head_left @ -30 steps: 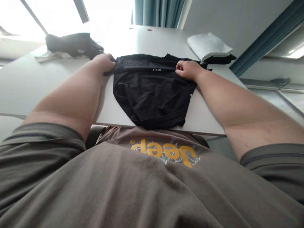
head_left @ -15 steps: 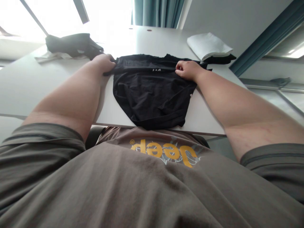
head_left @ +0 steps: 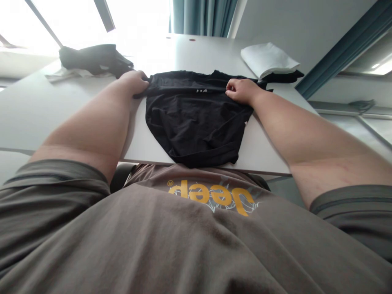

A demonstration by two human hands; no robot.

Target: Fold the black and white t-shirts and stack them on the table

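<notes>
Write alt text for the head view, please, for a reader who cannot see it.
The left hand and right hand grip the far corners of a black garment on a white table. Beyond lie dark clothes and a folded white cloth.

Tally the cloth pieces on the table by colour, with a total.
Black: 3 (crumpled black fabric garment at centre, black fabric heap far left, folded black cloth far right)
White: 1 (folded white cloth atop that one)
Total: 4; pale bit under the heap unclear.
</notes>
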